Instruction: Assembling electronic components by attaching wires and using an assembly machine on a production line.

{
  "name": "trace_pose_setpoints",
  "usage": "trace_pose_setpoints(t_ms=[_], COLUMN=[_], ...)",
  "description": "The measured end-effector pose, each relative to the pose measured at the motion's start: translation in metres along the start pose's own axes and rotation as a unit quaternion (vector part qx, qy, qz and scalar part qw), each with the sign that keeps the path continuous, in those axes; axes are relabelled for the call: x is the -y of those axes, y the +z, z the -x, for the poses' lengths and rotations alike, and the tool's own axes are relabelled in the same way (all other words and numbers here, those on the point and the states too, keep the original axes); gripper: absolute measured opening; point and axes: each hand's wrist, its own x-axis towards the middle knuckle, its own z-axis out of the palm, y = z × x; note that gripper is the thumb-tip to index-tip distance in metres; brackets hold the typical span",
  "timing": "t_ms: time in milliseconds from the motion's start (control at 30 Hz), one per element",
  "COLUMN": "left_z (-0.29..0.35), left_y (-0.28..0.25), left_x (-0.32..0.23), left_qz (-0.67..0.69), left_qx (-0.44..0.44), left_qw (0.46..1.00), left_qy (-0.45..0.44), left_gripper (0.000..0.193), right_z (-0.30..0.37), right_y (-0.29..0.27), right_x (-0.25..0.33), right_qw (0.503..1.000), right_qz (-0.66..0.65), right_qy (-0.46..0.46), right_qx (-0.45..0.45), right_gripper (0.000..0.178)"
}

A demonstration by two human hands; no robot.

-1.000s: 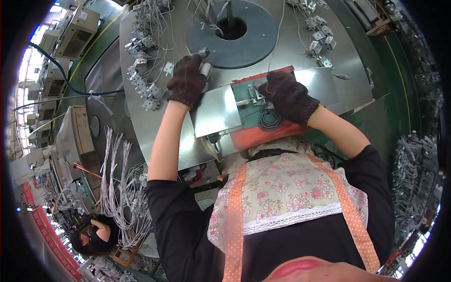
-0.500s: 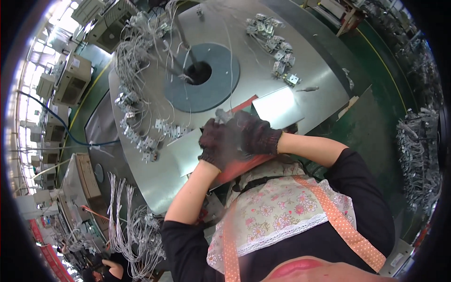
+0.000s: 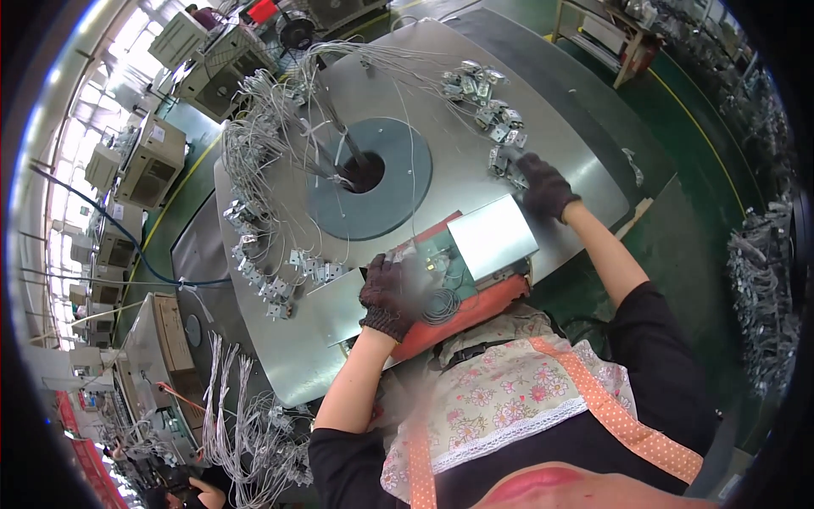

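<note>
My left hand [image 3: 388, 293], in a dark knitted glove, rests at the left part of a low work fixture, its fingers curled. A small greyish piece [image 3: 409, 253] shows at its fingertips; what the fingers hold is mostly hidden. Right of this hand lies a coil of thin grey cable [image 3: 440, 307] on the green work surface [image 3: 458, 273]. My right hand [image 3: 547, 188], gloved alike, stretches out past the silver metal cover [image 3: 492, 236]. Its fingers reach down toward the table beside a row of small metal parts [image 3: 500, 127] with cables. The spot under that palm is hidden.
A metal table [image 3: 288, 365] carries a round grey disc [image 3: 373, 222] with upright posts. Bundles of cables with small metal ends [image 3: 254, 153] lie along the left side. A red pad [image 3: 500, 297] edges the fixture near my apron. More cables [image 3: 246, 424] hang at lower left.
My hands were together over the fixture. The right hand has moved away to the upper right, where a small tool lay, uncovering the coil and green surface. The whole view has shifted slightly.
</note>
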Motion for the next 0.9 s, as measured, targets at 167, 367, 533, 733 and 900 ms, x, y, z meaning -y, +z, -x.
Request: trace_pose_setpoints(t_ms=[167,367,533,733,900], left_z=[-0.007,-0.003,0.001,0.018,0.011], left_y=[-0.006,0.004,0.012,0.025,0.021], left_x=[-0.004,0.002,0.006,0.018,0.015], left_qz=[0.015,0.028,0.022,0.002,0.01], left_qx=[0.039,0.01,0.0,-0.032,-0.021], left_qw=[0.999,1.0,1.0,0.999,0.999], left_qy=[-0.001,0.011,0.017,0.026,0.027], left_gripper=[0.058,0.06,0.061,0.062,0.058], right_z=[0.012,0.032,0.064,0.071,0.056], right_y=[0.013,-0.021,-0.072,-0.128,-0.129], right_x=[-0.013,-0.021,-0.001,0.049,0.038], right_qw=[0.996,0.982,0.98,0.962,0.781], right_qz=[0.075,0.146,0.11,-0.129,-0.6], right_qy=[-0.007,-0.09,-0.154,-0.238,0.151], right_qx=[0.045,-0.081,-0.055,-0.029,0.086], right_gripper=[0.058,0.031,0.022,0.034,0.031])
